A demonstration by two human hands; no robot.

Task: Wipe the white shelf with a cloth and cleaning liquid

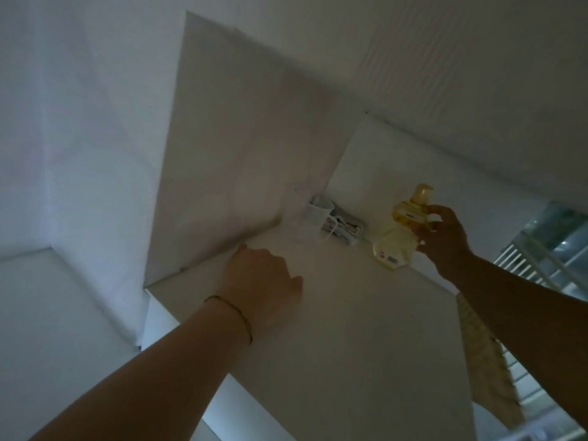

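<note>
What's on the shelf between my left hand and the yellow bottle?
Only bare white shelf, in the head view, between the left hand and the yellow bottle; the white container sits farther back.

Right hand (pixel 444 238) grips yellow bottle (pixel 404 218) above white shelf (pixel 334 313); left hand (pixel 264 281) rests flat on shelf

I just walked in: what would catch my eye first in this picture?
At the right, the right hand grips a yellow bottle held just above the white shelf. The left hand rests on the shelf near its left edge. In the back corner sits a small white holder with cords beside it.
</note>
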